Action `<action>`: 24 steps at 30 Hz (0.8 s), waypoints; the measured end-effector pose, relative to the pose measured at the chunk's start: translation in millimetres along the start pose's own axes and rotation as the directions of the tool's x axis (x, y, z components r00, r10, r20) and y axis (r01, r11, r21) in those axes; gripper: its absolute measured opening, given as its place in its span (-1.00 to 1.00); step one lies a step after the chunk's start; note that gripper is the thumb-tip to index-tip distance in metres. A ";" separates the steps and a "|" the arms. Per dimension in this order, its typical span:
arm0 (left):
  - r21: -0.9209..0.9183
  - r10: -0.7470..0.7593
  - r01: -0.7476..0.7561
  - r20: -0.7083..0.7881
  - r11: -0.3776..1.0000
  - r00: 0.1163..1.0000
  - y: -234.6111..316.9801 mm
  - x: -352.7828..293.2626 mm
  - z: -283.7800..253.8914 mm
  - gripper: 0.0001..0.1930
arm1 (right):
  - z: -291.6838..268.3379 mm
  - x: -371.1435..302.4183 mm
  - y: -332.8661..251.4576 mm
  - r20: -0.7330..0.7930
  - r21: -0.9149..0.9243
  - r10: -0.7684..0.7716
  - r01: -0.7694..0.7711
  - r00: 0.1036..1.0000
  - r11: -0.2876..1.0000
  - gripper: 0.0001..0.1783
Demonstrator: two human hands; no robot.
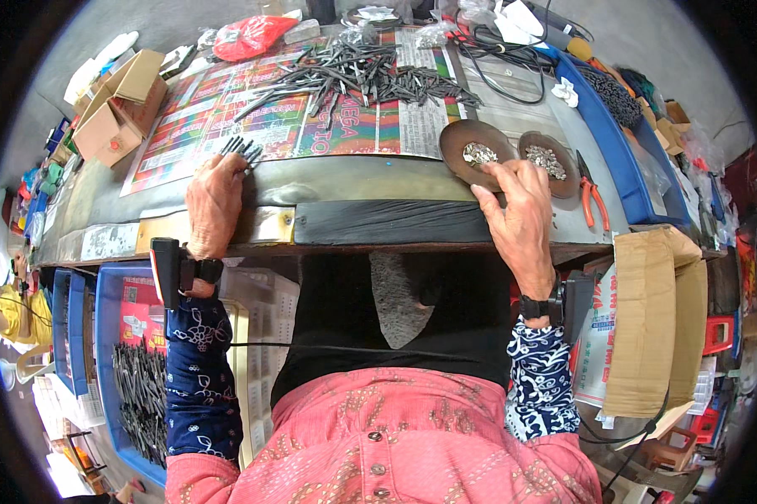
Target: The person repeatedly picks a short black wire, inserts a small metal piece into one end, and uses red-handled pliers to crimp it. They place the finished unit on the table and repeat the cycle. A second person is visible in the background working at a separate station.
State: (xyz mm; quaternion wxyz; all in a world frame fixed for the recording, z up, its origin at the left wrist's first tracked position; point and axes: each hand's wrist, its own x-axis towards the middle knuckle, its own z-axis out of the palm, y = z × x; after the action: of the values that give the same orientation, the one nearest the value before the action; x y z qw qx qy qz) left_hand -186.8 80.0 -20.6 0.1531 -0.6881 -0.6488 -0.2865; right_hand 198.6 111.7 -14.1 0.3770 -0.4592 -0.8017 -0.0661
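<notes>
"Gripping what, is the left hand (213, 202)?"

"A small bunch of dark rods (242, 148). The fingers are curled closed around them, and the rod tips poke out beyond, over the near left part of the printed sheet (177, 139)."

"And the right hand (523, 202)?"

"Its thumb and forefinger reach over the near side of the left dish (456, 143), by the silver bits (479, 154). The two tips stand a little apart; whether a bit is caught between the other fingers, one cannot tell."

"What lies just around that hand?"

"The right dish (568, 181), brown like its neighbour, with more bits in it, and then the pliers (588, 204) with red handles, on the table (353, 181)."

"And farther off?"

"A loose pile (362, 76) of dark rods on the far part of the sheet, a red bag (254, 38) beyond it, and a carton (118, 126) at the left. A blue tray (660, 189) runs along the right side."

"Below the table?"

"A blue crate (105, 353) stands at the lower left, with more dark rods inside."
</notes>
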 end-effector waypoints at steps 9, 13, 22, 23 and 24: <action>0.092 0.030 -0.029 -0.007 0.995 1.000 -4.4 6.7 1.9 -0.93 | 6.2 9.6 0.7 0.143 -0.101 0.025 -0.011 0.989 0.995 -0.61; 0.030 -0.009 0.009 0.012 1.000 1.000 7.7 16.4 1.0 -0.94 | 6.0 10.7 0.2 0.119 -0.061 -0.004 0.011 0.993 0.998 -0.63; -0.125 0.096 -0.082 0.105 0.989 0.990 41.4 70.6 27.1 -0.90 | 7.7 3.8 0.0 0.036 0.106 0.027 -0.030 0.999 0.994 -0.78; -0.146 0.130 -0.116 0.089 0.982 0.987 44.9 76.5 32.2 -0.91 | 7.6 2.9 0.1 0.027 0.127 0.029 -0.033 0.999 0.991 -0.80; -0.139 0.096 -0.078 0.126 0.987 0.987 48.6 82.6 37.7 -0.91 | 7.5 2.1 0.2 0.016 0.153 0.034 -0.036 0.999 0.988 -0.82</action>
State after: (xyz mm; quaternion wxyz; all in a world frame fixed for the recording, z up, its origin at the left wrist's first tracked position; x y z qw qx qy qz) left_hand -132.2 163.1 6.5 0.0758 -0.7420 -0.6063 -0.2760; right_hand 194.1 116.7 -18.1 0.4070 -0.4434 -0.7986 0.0053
